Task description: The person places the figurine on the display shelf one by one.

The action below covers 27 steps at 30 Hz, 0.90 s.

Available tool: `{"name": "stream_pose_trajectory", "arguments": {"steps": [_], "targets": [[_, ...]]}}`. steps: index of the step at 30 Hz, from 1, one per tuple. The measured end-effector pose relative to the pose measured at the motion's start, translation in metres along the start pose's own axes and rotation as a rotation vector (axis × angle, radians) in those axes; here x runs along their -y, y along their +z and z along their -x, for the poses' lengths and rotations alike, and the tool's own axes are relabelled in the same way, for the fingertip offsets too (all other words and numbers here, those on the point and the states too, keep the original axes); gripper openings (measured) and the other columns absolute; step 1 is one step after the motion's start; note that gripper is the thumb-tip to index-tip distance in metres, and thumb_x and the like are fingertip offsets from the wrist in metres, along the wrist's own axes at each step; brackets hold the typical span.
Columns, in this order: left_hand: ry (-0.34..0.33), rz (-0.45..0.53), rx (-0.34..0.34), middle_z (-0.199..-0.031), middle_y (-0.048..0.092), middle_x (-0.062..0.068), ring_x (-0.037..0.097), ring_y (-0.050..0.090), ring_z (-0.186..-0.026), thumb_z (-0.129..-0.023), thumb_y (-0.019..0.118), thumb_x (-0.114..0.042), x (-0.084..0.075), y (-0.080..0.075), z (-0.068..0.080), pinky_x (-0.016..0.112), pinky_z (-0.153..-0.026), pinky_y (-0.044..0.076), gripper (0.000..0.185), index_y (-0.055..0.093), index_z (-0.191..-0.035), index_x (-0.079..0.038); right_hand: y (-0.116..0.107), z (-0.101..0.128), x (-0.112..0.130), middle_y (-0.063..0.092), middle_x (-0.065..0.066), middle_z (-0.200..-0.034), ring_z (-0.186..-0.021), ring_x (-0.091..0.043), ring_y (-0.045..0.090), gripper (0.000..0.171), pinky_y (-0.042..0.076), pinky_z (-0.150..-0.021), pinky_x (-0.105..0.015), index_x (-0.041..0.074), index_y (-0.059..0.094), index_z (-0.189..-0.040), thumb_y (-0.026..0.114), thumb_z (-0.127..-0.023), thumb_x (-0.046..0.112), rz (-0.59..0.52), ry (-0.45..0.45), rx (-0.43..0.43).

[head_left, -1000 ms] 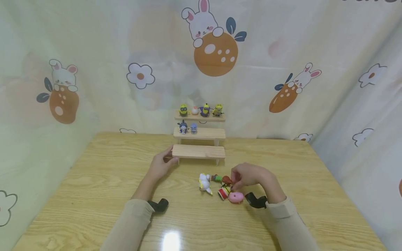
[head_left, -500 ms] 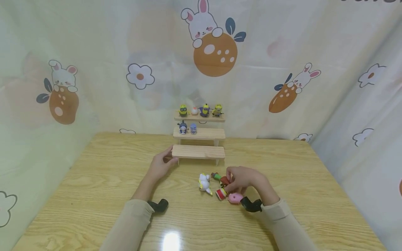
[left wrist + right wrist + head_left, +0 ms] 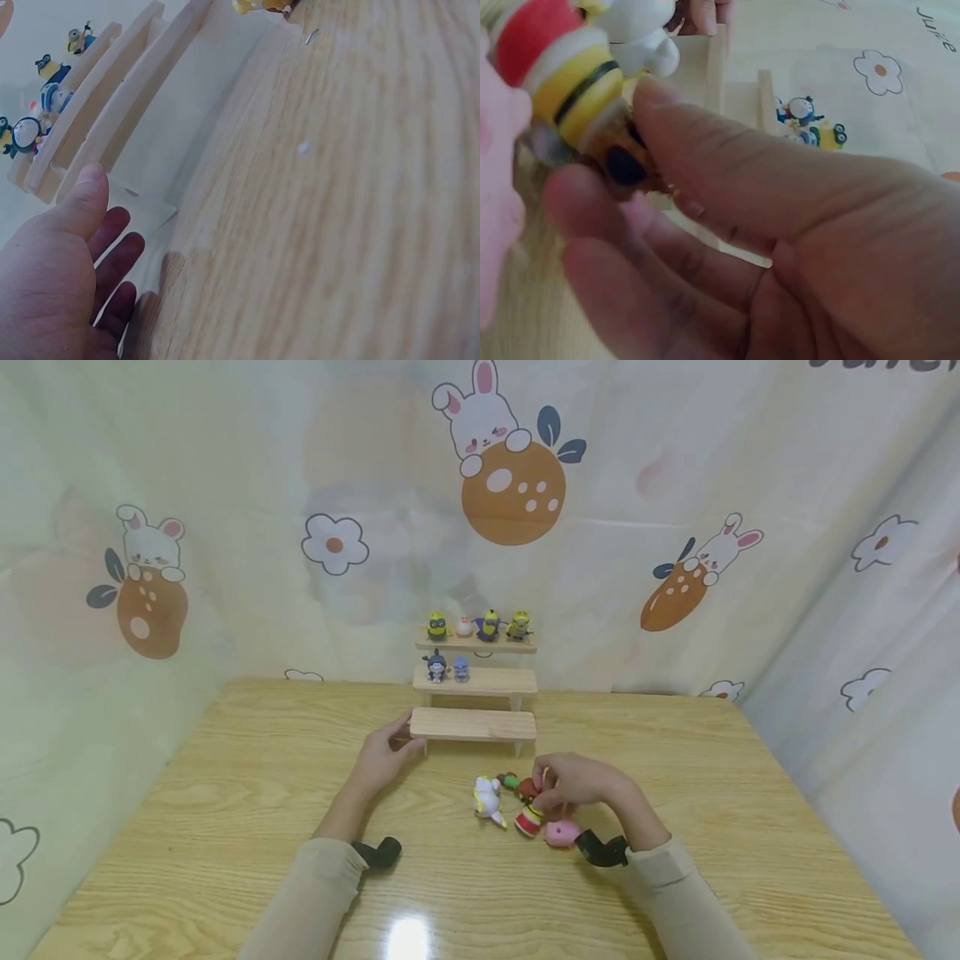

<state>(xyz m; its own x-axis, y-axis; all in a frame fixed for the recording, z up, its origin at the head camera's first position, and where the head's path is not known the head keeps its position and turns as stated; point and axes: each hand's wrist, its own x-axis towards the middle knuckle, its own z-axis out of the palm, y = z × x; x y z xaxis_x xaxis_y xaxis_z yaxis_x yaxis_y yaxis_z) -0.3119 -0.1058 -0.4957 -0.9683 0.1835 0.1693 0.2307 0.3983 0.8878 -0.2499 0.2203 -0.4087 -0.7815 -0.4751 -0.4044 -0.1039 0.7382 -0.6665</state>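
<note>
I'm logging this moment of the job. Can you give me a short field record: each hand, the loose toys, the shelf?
left hand: open, touching the left end of the shelf's bottom step
right hand: pinches a small toy among the loose ones
loose toys on table: white toy, red-yellow toy, pink toy, green toy
shelf top step: four figures
middle step: two figures
bottom step: no figures

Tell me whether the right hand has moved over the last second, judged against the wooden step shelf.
Yes. The right hand has shifted left and slightly toward the wooden step shelf, closing over the small figures on the table.
</note>
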Motion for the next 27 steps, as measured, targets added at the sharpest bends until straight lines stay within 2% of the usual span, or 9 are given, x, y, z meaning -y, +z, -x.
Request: {"name": "stream_pose_trajectory", "arguments": {"steps": [5, 13, 20, 25, 27], "targets": [[0.008, -0.008, 0.001, -0.115, 0.068, 0.011, 0.025, 0.063, -0.100, -0.088, 0.067, -0.031, 0.001, 0.000, 0.000, 0.041, -0.093, 0.049, 0.067, 0.039, -0.145, -0.011, -0.006, 0.001, -0.003, 0.062, -0.006, -0.085, -0.070, -0.022, 0.065, 0.015, 0.057, -0.062, -0.036, 0.006, 0.060, -0.099, 0.067, -0.088, 0.014, 0.019, -0.091, -0.023], [0.012, -0.001, -0.001, -0.113, 0.068, 0.011, 0.026, 0.063, -0.100, -0.087, 0.068, -0.032, 0.002, 0.001, 0.000, 0.043, -0.094, 0.049, 0.067, 0.039, -0.145, -0.012, -0.018, 0.008, -0.007, 0.067, -0.003, -0.088, -0.076, -0.022, 0.067, 0.010, 0.057, -0.066, -0.037, 0.008, 0.068, -0.097, 0.065, -0.089, 0.013, 0.052, -0.162, -0.043], [-0.011, -0.006, -0.001, -0.113, 0.068, 0.010, 0.025, 0.063, -0.101, -0.087, 0.068, -0.031, 0.000, -0.001, 0.000, 0.042, -0.094, 0.049, 0.067, 0.039, -0.145, -0.013, -0.022, 0.013, -0.005, 0.068, -0.001, -0.090, -0.081, -0.013, 0.066, 0.007, 0.053, -0.069, -0.024, 0.009, 0.069, -0.091, 0.067, -0.085, 0.012, 0.134, -0.234, -0.065], [-0.020, -0.013, 0.000, -0.113, 0.068, 0.010, 0.024, 0.063, -0.101, -0.088, 0.068, -0.030, -0.002, 0.000, 0.000, 0.041, -0.094, 0.049, 0.067, 0.039, -0.146, -0.013, -0.018, 0.012, -0.001, 0.066, 0.004, -0.084, -0.077, -0.009, 0.060, 0.005, 0.050, -0.067, -0.022, 0.011, 0.068, -0.085, 0.069, -0.085, 0.016, 0.222, -0.245, -0.097], [-0.021, -0.016, 0.002, -0.114, 0.068, 0.010, 0.024, 0.063, -0.101, -0.088, 0.068, -0.031, -0.002, 0.000, 0.001, 0.041, -0.094, 0.049, 0.067, 0.039, -0.146, -0.014, -0.017, 0.012, 0.001, 0.065, 0.005, -0.083, -0.075, -0.009, 0.058, 0.002, 0.049, -0.066, -0.023, 0.011, 0.069, -0.086, 0.069, -0.085, 0.013, 0.239, -0.243, -0.111]]}}
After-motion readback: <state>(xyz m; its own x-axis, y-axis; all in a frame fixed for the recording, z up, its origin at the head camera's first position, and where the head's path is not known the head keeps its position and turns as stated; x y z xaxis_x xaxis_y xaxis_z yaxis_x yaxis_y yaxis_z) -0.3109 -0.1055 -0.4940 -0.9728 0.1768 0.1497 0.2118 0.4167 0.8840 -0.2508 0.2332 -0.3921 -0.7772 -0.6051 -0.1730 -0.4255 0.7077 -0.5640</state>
